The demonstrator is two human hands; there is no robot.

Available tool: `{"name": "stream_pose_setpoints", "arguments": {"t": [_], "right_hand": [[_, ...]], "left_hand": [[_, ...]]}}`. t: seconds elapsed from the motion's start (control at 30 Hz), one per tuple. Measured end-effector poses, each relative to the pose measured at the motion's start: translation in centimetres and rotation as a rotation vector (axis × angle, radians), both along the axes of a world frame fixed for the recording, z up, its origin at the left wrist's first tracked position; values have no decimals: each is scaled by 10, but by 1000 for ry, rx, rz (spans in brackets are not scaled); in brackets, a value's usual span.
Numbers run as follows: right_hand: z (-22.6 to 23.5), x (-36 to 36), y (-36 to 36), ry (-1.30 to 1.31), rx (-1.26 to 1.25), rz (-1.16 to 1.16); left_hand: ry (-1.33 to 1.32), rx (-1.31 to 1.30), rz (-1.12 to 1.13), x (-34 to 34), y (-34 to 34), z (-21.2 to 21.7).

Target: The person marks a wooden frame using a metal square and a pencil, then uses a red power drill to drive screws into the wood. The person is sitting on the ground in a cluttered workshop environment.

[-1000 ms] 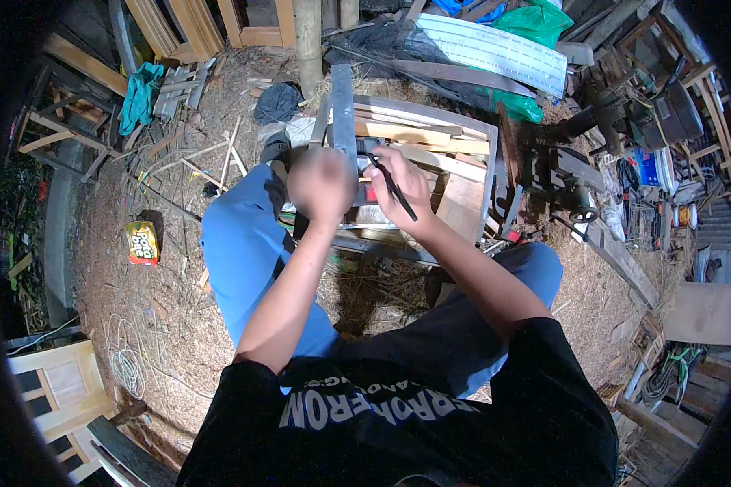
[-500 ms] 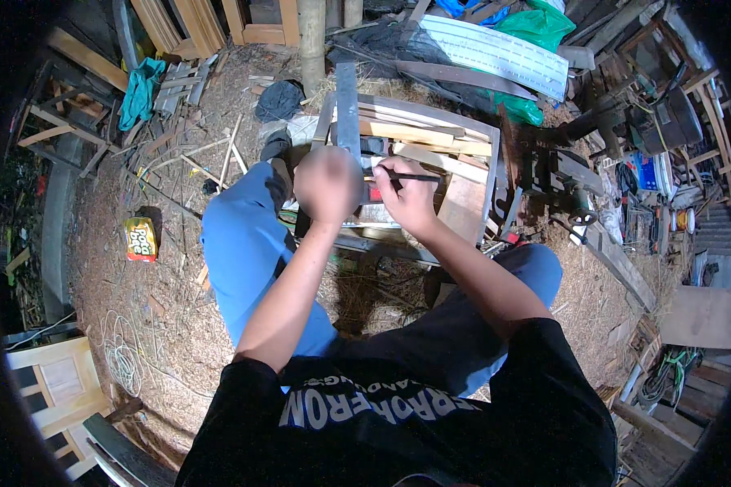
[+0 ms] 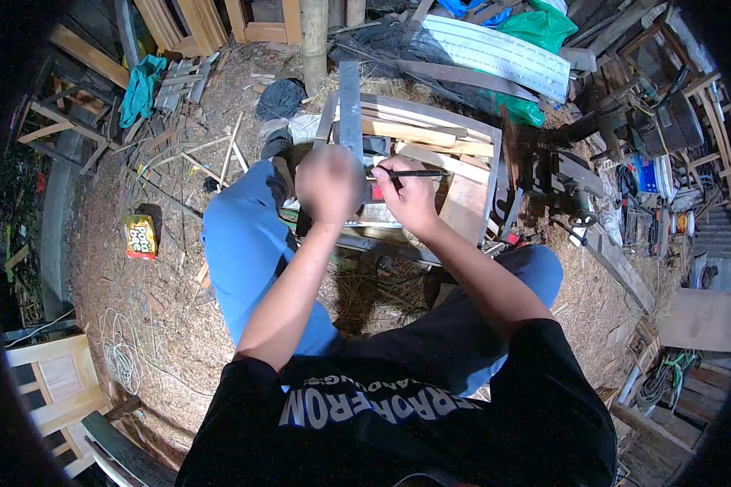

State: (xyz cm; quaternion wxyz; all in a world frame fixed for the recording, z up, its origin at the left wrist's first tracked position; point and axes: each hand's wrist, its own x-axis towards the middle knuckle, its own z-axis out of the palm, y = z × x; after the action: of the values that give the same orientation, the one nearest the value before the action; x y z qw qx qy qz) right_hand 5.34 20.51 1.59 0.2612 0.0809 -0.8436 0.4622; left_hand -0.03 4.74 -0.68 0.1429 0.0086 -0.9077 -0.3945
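**Just right of the grey strip (image 3: 349,105), the right hand (image 3: 414,203) is grasping a black pen (image 3: 422,173)**

At the strip's near end, the left hand (image 3: 330,188) is showing only as a blur, so I cannot tell whether it is gripping. The pen's left end is pointing toward that end of the strip. Beneath the strip, a rimmed tabletop (image 3: 493,174) is carrying wooden pieces (image 3: 418,132). Working well here is probably depending on holding the strip still and keeping the pen steady in the fingertips. Compared with one second ago, the pen is lying nearly crosswise to the strip, its free end pointing rightward instead of slanting back toward the person.
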Motion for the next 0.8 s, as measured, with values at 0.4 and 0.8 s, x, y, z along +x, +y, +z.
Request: {"name": "stream_pose_setpoints", "arguments": {"t": [0.4,0.8], "right_hand": [[1,0,-2,5,34,-22],[4,1,-3,-3,17,-7]], "left_hand": [[-9,-22,11,0,1,-2],[13,-9,24,-2,1,-6]]}}
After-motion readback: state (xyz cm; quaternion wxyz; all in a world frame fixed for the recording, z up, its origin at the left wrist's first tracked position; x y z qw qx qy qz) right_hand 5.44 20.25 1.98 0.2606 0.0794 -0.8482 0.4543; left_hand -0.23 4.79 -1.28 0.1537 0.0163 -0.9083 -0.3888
